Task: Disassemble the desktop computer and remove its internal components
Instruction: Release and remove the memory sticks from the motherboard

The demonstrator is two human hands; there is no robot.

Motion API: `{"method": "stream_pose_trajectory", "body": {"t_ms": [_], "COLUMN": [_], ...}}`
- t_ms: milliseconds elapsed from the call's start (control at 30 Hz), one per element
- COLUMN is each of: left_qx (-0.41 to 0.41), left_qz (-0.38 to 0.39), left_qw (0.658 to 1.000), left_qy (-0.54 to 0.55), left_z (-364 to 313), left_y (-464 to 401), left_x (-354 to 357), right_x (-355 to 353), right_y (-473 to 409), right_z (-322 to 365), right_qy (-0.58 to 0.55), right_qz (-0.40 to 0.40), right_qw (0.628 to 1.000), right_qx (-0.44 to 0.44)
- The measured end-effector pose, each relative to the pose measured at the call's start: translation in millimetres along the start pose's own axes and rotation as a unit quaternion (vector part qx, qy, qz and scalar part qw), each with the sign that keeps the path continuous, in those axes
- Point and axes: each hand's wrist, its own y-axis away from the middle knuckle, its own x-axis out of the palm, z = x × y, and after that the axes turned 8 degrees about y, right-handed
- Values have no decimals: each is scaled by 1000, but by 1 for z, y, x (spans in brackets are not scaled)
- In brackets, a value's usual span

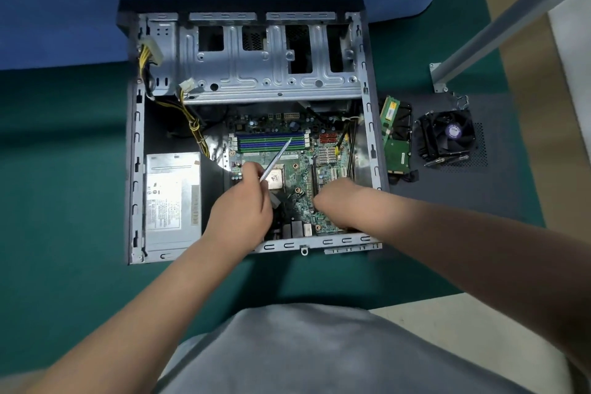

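Observation:
An open desktop case (136, 169) lies flat on the green table. Inside it sits a green motherboard (300, 169) with blue memory slots (270, 141) and a bare silver processor (277, 178). My left hand (243, 208) grips a thin silver tool (277, 158) whose free end slants up toward the memory slots. My right hand (335, 198) rests on the board's right part, fingers curled down; what they touch is hidden. A silver power supply (172, 198) fills the case's lower left, with yellow and black cables (192, 118) above it.
The metal drive cage (271, 73) spans the case's top. To the right, on a dark side panel (454, 189), lie a hard drive with memory sticks (396, 134) and a black cooler fan (447, 136). A grey metal pole (511, 19) slants at upper right. A blue cloth covers the back.

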Motion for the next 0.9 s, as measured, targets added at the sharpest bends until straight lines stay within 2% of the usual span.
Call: {"method": "stream_pose_trajectory", "body": {"t_ms": [100, 433, 900], "left_qx": [-2, 2, 8], "left_qz": [15, 26, 36], "left_qw": [1000, 999, 999], "left_qy": [5, 19, 18], "left_z": [0, -3, -4], "left_y": [-2, -2, -3], "left_x": [1, -2, -3], "right_x": [6, 16, 16], "right_y": [-9, -20, -24], "right_z": [3, 7, 10], "right_qy": [24, 97, 99], "right_qz": [30, 22, 14], "right_qw": [999, 993, 992], "right_qx": [-4, -56, -76]}}
